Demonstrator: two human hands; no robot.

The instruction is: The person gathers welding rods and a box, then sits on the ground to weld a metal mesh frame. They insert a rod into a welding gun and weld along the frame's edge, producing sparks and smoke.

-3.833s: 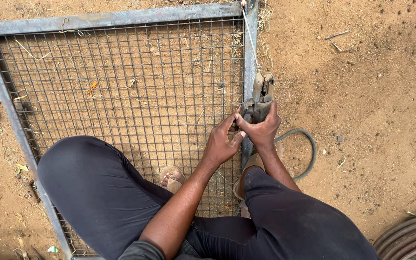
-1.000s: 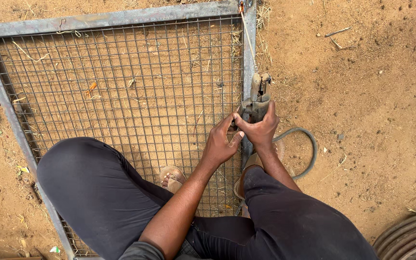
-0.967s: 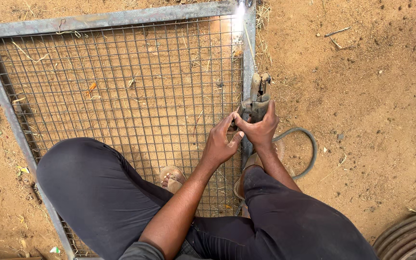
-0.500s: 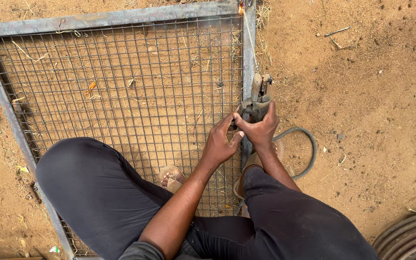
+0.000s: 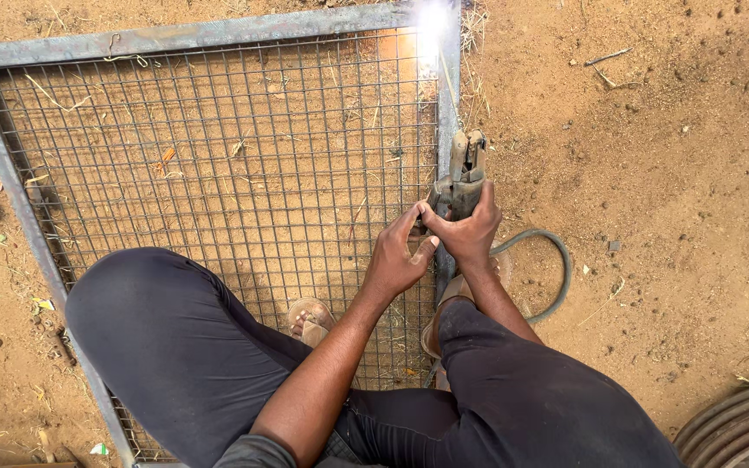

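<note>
Holder [image 5: 464, 173] | right hand [image 5: 470, 230] clamping its handle, left hand [image 5: 396, 260] steadying, fingers closed | handling light, rigid (rod [image 5: 449, 82] thin, arcing at frame [image 5: 444, 104])

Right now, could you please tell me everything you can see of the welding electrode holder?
The electrode holder is a worn, grey-brown metal clamp, held roughly upright over the mesh frame's right bar. The right hand grips its handle; the left hand steadies it. A thin rod runs from its jaws to a bright arc at the frame's corner.
</note>
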